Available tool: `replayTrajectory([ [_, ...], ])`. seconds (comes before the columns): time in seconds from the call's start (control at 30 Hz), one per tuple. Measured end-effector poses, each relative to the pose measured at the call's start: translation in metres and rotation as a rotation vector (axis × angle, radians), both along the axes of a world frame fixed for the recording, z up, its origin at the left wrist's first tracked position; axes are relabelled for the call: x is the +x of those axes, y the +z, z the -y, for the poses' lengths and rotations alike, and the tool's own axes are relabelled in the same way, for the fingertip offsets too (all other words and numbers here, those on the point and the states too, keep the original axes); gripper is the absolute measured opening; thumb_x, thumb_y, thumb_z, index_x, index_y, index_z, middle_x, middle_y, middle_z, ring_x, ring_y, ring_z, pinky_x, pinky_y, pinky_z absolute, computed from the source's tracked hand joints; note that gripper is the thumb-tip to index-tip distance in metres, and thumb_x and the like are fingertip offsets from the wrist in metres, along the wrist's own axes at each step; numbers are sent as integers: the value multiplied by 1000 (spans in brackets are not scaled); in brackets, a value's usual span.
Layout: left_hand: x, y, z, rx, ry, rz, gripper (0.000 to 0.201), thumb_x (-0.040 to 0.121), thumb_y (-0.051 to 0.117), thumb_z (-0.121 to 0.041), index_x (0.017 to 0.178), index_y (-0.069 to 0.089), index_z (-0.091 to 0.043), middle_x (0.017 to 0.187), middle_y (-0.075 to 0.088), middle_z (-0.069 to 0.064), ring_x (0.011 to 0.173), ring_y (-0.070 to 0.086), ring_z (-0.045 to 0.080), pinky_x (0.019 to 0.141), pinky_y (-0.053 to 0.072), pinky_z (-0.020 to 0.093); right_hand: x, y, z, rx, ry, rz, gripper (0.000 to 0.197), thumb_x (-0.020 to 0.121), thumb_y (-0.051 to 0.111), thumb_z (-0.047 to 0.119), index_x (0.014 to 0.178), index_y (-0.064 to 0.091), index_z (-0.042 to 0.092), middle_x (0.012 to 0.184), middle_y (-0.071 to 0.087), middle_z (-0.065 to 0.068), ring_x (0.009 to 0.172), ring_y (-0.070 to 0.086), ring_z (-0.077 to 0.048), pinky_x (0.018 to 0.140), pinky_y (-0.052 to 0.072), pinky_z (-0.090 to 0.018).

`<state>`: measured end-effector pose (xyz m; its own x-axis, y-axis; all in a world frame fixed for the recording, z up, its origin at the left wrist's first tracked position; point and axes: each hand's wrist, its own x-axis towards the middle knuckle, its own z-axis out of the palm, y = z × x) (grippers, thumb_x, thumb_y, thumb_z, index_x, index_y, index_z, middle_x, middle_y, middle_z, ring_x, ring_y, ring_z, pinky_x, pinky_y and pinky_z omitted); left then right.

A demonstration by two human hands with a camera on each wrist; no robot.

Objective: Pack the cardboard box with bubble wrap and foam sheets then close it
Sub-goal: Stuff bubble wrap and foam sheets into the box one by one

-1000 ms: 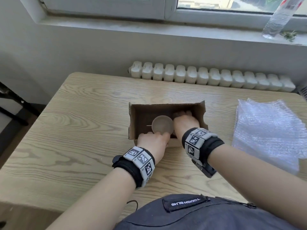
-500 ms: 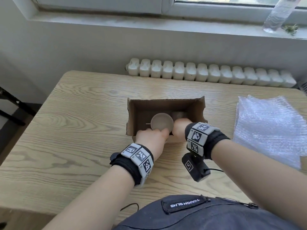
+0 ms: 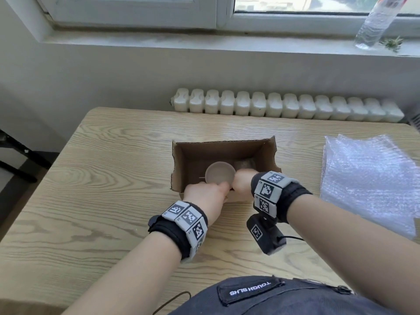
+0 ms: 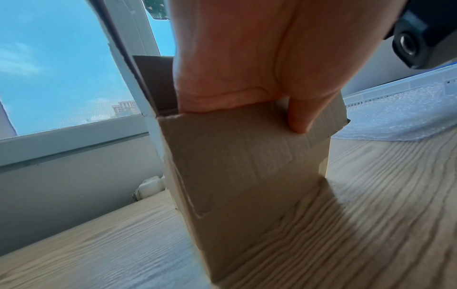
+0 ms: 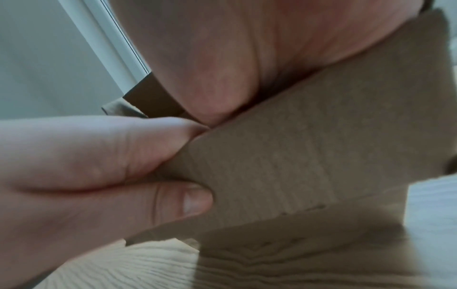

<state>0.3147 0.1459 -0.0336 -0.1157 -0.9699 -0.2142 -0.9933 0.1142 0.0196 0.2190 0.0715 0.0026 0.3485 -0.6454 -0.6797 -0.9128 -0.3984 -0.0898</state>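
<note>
My left hand pinches the near flap of the cardboard box, thumb pressed on the outside face and the other fingers curled over its top edge into the box. My right hand is at the same near edge just beside it, reaching down inside; the wrist view shows the palm lying over the rim, but I cannot tell whether those fingers are holding anything in there.

The box stands open near the middle of the wooden table, its flaps up or folded out. Inside sits a pale bowl, and behind my right hand there is something crinkly and clear that may be wrapping, though it is too dim to be sure.

To my right, well apart from the box, the stack of bubble wrap lies flat on the table. I see no foam sheets.

I judge the packing barely begun: padding mostly waits outside, and closing the flaps comes last.
</note>
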Motion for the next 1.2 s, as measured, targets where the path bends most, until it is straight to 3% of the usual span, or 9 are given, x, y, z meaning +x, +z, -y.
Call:
replayTrajectory([
  [0.07, 1, 1, 1, 3, -7, -3, 23, 100, 34, -31, 118, 43, -20, 100, 64, 7, 91, 60, 31, 61, 36, 32, -1, 4, 1, -22, -86, 51, 33, 98, 40, 11, 123, 55, -2, 98, 60, -15, 90, 49, -24, 75, 38, -28],
  [0.2, 2, 8, 6, 21, 15, -1, 24, 99, 36, -33, 116, 44, -19, 100, 63, 7, 90, 60, 31, 63, 40, 32, -15, 10, -5, -161, -215, 204, 31, 93, 42, 7, 120, 55, 2, 119, 61, -14, 107, 60, -28, 78, 46, -30],
  [0.43, -6, 29, 19, 95, 99, 47, 29, 96, 40, -35, 120, 42, -18, 125, 54, 6, 111, 54, 30, 85, 41, 39, -52, 39, -20, -301, -212, 451, 36, 91, 38, 6, 119, 62, 9, 123, 60, -10, 115, 55, -27, 95, 46, -35],
  [0.63, -44, 61, 22, -99, 86, -218, 48, 92, 47, -32, 137, 36, -22, 135, 44, 3, 120, 47, 25, 97, 44, 40, -98, 47, -21, -481, -401, 615, 24, 88, 40, 8, 90, 62, 14, 101, 63, -4, 96, 56, -21, 82, 46, -33],
  [0.73, -73, 75, 26, -235, 16, -322, 52, 93, 48, -30, 141, 33, -21, 140, 38, -1, 129, 37, 20, 105, 35, 32, -132, 40, -15, -504, -499, 602, 22, 87, 40, 6, 91, 60, 14, 107, 60, -4, 101, 55, -21, 88, 46, -33],
  [0.83, -107, 79, 34, -257, -138, -330, 48, 95, 45, -29, 142, 34, -22, 141, 37, -3, 131, 36, 16, 107, 29, 27, -170, 25, -7, -454, -575, 508, 26, 89, 41, 8, 108, 58, 12, 123, 51, -5, 111, 53, -22, 95, 43, -33],
  [0.97, -151, 70, 49, -156, -262, -342, 44, 96, 43, -27, 139, 37, -24, 139, 40, -4, 126, 40, 16, 104, 34, 30, -219, 0, 1, -394, -663, 351, 35, 92, 41, 14, 124, 54, 12, 141, 38, -5, 126, 44, -23, 103, 40, -36],
  [1.1, -181, 55, 65, -25, -282, -303, 43, 96, 41, -29, 139, 36, -24, 142, 39, -4, 127, 42, 18, 104, 37, 35, -252, -25, 5, -271, -630, 172, 41, 94, 43, 25, 134, 49, 19, 158, 12, -3, 146, 13, -23, 115, 25, -40],
  [1.2, -196, 47, 75, 49, -284, -254, 44, 97, 40, -30, 140, 36, -25, 143, 39, -3, 127, 44, 19, 101, 42, 39, -263, -42, 11, -203, -596, 75, 42, 95, 43, 31, 135, 49, 21, 157, 14, -5, 145, 11, -24, 115, 22, -41],
])
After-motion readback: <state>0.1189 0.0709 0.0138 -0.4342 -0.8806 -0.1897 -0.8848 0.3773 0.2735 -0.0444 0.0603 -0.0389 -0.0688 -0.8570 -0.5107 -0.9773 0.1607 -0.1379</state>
